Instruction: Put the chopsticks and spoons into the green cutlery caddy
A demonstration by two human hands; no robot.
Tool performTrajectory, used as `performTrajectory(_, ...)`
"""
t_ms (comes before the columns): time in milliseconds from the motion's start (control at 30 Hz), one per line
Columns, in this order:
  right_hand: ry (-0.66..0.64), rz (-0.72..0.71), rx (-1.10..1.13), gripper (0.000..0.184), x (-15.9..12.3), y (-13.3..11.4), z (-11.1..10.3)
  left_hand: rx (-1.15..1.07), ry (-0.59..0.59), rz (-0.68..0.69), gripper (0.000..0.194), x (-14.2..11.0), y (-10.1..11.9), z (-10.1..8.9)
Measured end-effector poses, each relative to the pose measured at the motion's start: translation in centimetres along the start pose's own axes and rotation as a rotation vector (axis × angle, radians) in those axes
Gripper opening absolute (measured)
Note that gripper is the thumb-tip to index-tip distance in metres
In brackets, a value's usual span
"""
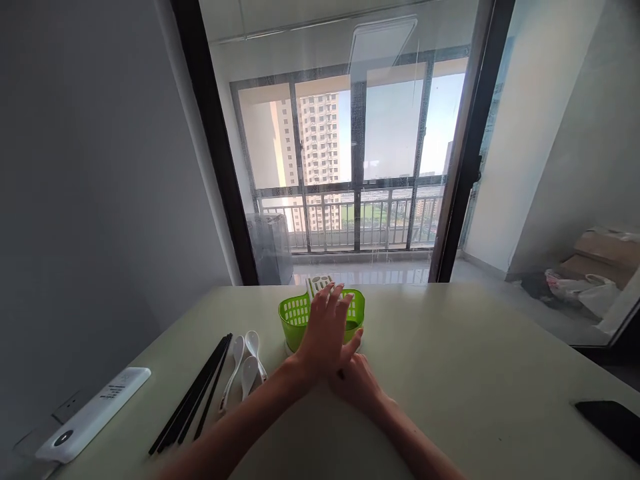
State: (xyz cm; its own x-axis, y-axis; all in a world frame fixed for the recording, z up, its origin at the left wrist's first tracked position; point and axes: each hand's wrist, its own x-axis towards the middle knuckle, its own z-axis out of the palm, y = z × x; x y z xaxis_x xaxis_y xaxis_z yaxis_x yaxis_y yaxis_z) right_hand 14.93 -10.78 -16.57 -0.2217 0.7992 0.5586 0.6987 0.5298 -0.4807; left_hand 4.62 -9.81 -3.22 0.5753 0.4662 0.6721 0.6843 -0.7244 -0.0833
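A green plastic utensil basket with slotted sides and a white back piece stands on the table. My left hand is in front of it, fingers stretched out and apart, overlapping the basket's middle; whether it touches the basket is unclear. Just below, my right hand sits against the left hand's wrist side, its fingers mostly hidden. To the left lie three white spoons with patterned handle ends. Beside them is a bundle of black chopsticks.
The pale green table reaches toward a glass door. A long white device lies at the left edge by a wall socket. Near the right edge is a dark object. Beyond, bags and boxes stand on the floor.
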Motion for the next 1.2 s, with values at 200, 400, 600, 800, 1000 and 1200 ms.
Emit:
performTrajectory(200, 0.006, 0.008, 0.023, 0.020, 0.1, -0.1, 0.1, 0.176, -0.052, 0.041, 0.060, -1.0, -3.3, 0.5)
performTrajectory(400, 0.003, 0.001, 0.050, 0.023, 0.1, -0.3, 0.1, 0.195, -0.037, -0.007, 0.045, -2.6, -11.3, -1.7)
performTrajectory(600, 0.008, 0.003, 0.055, 0.025, 0.1, -0.3, 0.1, 0.168, -0.002, -0.157, 0.030, -5.2, -18.8, -4.2)
performTrajectory(800, 0.003, 0.011, 0.075, 0.025, 0.2, -0.4, 0.2, 0.122, 0.011, -0.261, 0.028, -6.6, -22.2, -6.4)
performTrajectory(1000, -0.011, 0.023, 0.089, 0.024, 0.1, -0.5, 0.0, 0.073, 0.170, -0.256, 0.027, -6.8, -15.5, -4.1)
performTrajectory(1200, -0.035, 0.032, 0.092, 0.020, 0.1, -0.5, -0.2, -0.178, -0.116, -0.131, 0.033, -9.2, -3.3, -1.0)
